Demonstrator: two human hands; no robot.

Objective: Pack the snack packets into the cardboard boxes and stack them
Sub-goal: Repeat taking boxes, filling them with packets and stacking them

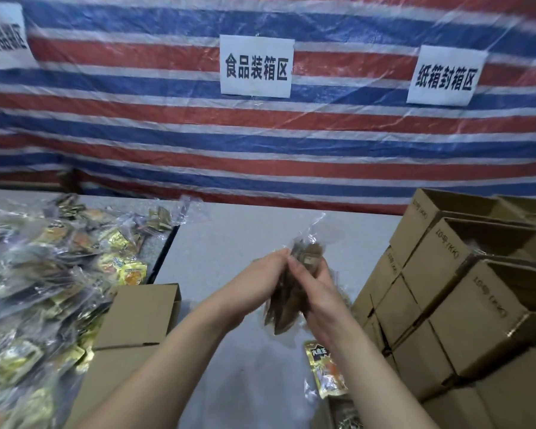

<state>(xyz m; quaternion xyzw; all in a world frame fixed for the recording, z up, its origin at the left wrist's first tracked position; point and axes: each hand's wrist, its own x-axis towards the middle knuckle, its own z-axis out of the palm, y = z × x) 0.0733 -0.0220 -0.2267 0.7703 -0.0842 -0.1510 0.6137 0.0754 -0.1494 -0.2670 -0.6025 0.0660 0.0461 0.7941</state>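
Above the middle of the grey table [245,243], both my hands hold one clear plastic bag of brown snack packets [287,300]. My left hand [265,278] grips its left side and my right hand [314,292] grips its right side, fingers curled round it. A yellow and black snack packet [325,368] lies on the table below my right forearm. Flat cardboard boxes [136,317] lie to the left of my left arm. A stack of made-up cardboard boxes [452,292], some with open tops, stands at the right.
A big heap of bagged snack packets [44,274] covers the table's left side. A striped red, white and blue tarpaulin [260,144] with white paper signs [256,66] hangs behind the table. Another packet [348,413] shows at the bottom edge.
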